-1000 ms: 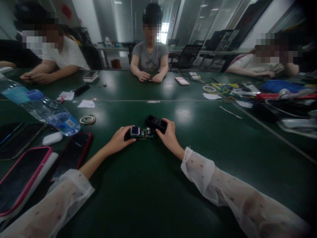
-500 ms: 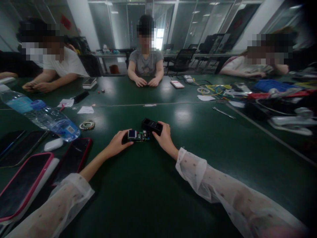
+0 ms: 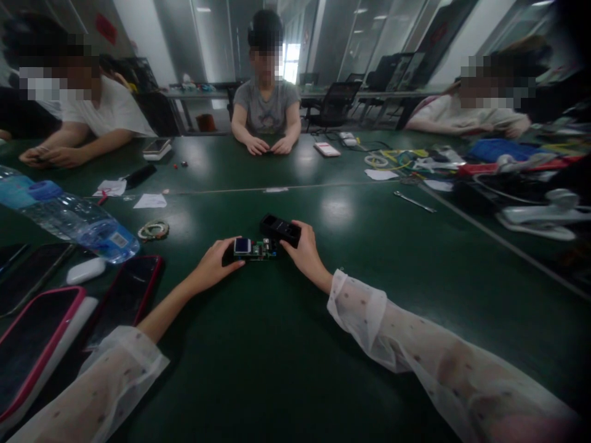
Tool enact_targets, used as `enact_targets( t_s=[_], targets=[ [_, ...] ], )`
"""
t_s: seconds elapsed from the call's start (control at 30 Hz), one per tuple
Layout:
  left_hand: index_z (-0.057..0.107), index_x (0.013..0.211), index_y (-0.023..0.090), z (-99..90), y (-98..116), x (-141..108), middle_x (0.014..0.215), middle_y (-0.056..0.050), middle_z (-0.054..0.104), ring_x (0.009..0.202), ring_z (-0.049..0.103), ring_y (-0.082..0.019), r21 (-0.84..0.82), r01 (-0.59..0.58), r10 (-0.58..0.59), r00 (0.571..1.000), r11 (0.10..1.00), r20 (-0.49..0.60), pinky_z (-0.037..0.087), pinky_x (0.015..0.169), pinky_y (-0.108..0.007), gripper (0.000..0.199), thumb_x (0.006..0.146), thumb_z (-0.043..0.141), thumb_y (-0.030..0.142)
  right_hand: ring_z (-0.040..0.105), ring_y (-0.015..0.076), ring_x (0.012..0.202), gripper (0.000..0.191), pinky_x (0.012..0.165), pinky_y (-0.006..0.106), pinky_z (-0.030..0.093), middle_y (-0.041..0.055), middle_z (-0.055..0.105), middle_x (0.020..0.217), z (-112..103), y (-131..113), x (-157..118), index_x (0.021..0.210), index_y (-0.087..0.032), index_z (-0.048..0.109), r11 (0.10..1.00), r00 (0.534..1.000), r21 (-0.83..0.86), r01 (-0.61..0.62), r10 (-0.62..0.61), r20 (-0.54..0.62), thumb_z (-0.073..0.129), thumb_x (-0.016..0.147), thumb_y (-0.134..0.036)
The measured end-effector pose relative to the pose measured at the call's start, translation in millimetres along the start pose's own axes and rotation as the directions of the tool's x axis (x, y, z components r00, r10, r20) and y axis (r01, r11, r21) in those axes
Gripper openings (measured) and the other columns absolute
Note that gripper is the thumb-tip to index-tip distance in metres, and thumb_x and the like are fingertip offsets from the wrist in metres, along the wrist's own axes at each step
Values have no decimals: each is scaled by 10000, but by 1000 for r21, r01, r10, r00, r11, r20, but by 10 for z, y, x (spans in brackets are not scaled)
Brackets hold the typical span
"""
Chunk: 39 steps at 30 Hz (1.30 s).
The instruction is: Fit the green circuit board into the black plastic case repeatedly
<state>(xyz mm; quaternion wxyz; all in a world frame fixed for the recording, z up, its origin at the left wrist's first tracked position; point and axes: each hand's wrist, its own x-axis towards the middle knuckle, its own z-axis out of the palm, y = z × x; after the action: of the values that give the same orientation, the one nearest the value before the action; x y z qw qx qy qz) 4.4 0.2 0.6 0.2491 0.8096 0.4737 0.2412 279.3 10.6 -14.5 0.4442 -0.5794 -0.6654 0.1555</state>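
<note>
My left hand (image 3: pixel 216 263) grips the left end of a green circuit board (image 3: pixel 259 251), thumb below and fingers above. A small square screen (image 3: pixel 242 246) sits at that end of the board, and small parts cover the rest. In my right hand (image 3: pixel 302 249) is a black plastic casing (image 3: pixel 278 227) with a rectangular window opening, pinched at its right end. The casing lies just behind the board and partly overlaps it from this view; whether the two touch I cannot tell. Both things are over the middle of the dark green table (image 3: pixel 249 357).
Bottles (image 3: pixel 99 224), a beaded bracelet (image 3: pixel 154 230), a white case (image 3: pixel 86 271) and several phones (image 3: pixel 132 295) lie at left. A wrench (image 3: pixel 414 202) and tangled cables (image 3: pixel 392 161) are at right. A person in grey (image 3: pixel 266 107) sits opposite, others at both sides.
The head view has shifted slightly, so the scene sits a little further left and up. Both hands keep their holds on the board and the casing, nearly unmoved.
</note>
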Motion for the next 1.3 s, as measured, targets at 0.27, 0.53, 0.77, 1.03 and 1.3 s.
enact_targets(
  t_s=[0.27,0.53,0.77,1.03,1.3],
  targets=[
    [404,1394,234,-5,23,5,1331,-104,515,1218,493,-284,2,-34,34,999,999,-8,428,1003,-478,613,857,615,441,515,301,1149,478,989,524,439,133,527,1188,2,-3,15,1199,-179,481,1000,1000,25,-12,12,-10,671,760,-183],
    [399,1397,230,-8,37,5,1347,-101,509,1238,475,-279,5,-27,27,1000,1000,-3,407,1029,-469,619,860,614,450,549,271,1108,456,978,488,461,128,544,1178,-22,-56,5,1213,-172,466,991,999,136,0,7,-46,645,797,-232],
    [410,1376,244,-3,40,4,1317,-100,523,1204,500,-291,10,-30,30,1000,1000,-9,430,992,-491,589,857,611,433,520,263,1156,497,1012,487,448,119,503,1229,-122,-289,-105,1306,-216,401,965,973,123,231,-225,-58,600,856,-289],
    [424,1352,227,38,-11,18,1270,-113,549,1166,517,-294,25,-73,74,996,997,-50,430,972,-502,573,847,631,403,474,285,1242,551,1069,517,408,106,472,1302,-168,-408,-172,1371,-279,347,943,942,152,297,-316,116,582,873,-295],
    [508,1239,183,39,-10,23,1198,-116,572,1112,541,-289,38,-51,52,997,998,-48,461,936,-471,479,843,639,416,478,261,1231,549,1067,479,417,108,469,1294,-169,-409,-148,1380,-263,342,919,901,190,346,-382,205,575,882,-269]
  ],
)
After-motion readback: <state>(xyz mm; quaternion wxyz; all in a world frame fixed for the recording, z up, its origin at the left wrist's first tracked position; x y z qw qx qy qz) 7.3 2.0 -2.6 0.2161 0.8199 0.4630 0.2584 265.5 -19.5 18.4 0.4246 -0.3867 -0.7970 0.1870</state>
